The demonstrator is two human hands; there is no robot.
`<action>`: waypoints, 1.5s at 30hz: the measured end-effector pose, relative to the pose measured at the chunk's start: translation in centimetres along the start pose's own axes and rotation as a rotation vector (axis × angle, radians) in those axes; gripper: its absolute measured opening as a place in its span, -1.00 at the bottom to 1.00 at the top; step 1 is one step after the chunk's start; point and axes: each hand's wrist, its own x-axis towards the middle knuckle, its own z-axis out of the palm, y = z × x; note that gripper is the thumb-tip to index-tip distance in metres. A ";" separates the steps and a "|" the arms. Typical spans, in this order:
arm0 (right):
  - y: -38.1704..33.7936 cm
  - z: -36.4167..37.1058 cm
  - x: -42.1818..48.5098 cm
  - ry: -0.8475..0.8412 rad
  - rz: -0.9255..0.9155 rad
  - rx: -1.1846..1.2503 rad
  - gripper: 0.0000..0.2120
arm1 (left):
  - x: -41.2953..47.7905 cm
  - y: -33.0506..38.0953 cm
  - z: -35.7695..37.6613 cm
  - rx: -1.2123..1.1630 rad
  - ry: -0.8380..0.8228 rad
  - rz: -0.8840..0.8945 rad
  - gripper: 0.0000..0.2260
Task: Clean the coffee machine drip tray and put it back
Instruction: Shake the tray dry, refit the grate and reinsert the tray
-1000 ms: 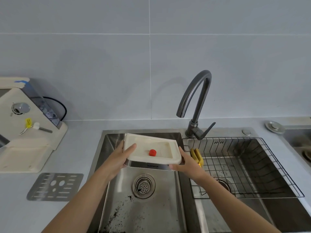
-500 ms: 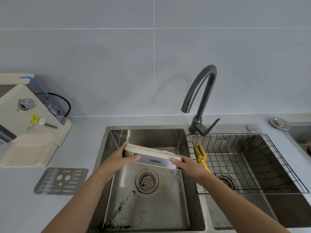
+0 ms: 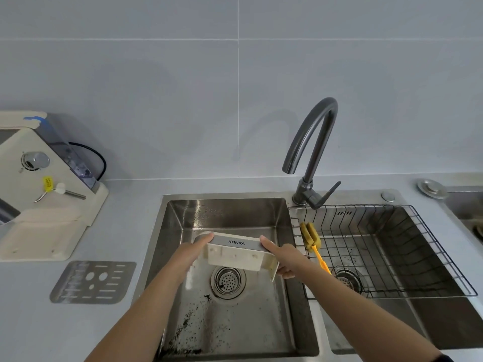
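Head view. The cream plastic drip tray (image 3: 236,257) is held tilted above the left basin of the stainless-steel sink (image 3: 227,212), its underside turned to the camera, so its interior is hidden. A brushed grey strip along its upper edge reads "KONKA". The left hand (image 3: 188,257) clasps the tray's left end, its fingers out of sight behind it; the right hand (image 3: 286,258) clasps the right end, fingers curled under the rim. Below lie a round perforated drain strainer (image 3: 228,280) and dark specks (image 3: 188,322) scattered over the basin floor. The cream coffee machine (image 3: 39,192) stands on the grey bench (image 3: 39,322), cut off at the left edge; the print on its yellow tag is too small to read. A flat slotted metal grate (image 3: 94,282) lies in front of it. A dark arched faucet (image 3: 317,145) rises behind the sink. The right basin holds a black wire basket (image 3: 366,205) with a yellow sponge brush (image 3: 309,235).
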 end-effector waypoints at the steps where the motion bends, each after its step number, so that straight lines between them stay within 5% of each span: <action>1: 0.0 0.1 -0.1 0.013 0.007 -0.007 -0.36 | -0.1 -0.1 0.0 0.012 -0.008 -0.021 -0.25; 7: -2.8 -1.2 -1.3 0.070 -0.144 -0.035 -0.36 | -1.1 2.7 0.0 0.098 0.037 0.128 -0.46; 13: -7.1 -4.0 -3.1 0.337 -0.382 0.044 -0.29 | -2.7 7.3 -1.4 0.147 0.317 0.353 -0.25; 15: -5.6 -3.0 -2.3 0.339 -0.322 -0.018 -0.28 | -2.0 5.9 -0.6 0.195 0.312 0.298 -0.27; 20: -0.3 0.6 0.2 0.065 -0.068 -0.012 -0.42 | -0.2 1.1 1.6 0.189 -0.040 0.006 -0.43; 27: -5.5 -2.9 -1.7 0.334 -0.270 -0.134 -0.35 | -1.6 6.7 -0.8 0.254 0.256 0.179 0.01; 30: -4.4 -2.1 -1.3 0.327 -0.208 -0.120 -0.24 | -1.5 5.7 -0.1 0.241 0.267 0.158 -0.10; 33: -1.3 0.2 -0.7 0.114 -0.016 0.002 -0.27 | -1.0 2.6 1.5 0.306 0.034 0.028 -0.36; 36: -1.3 0.0 -0.9 0.157 -0.003 0.002 -0.27 | -1.2 2.7 1.7 0.313 0.030 0.062 -0.29; 41: -3.7 -2.2 -1.2 0.267 -0.149 0.014 -0.21 | -2.2 5.7 -0.4 0.312 0.289 0.196 -0.06; 45: -2.2 -1.0 -1.1 0.120 -0.049 0.008 -0.41 | -1.8 4.0 0.7 0.355 0.106 0.101 -0.36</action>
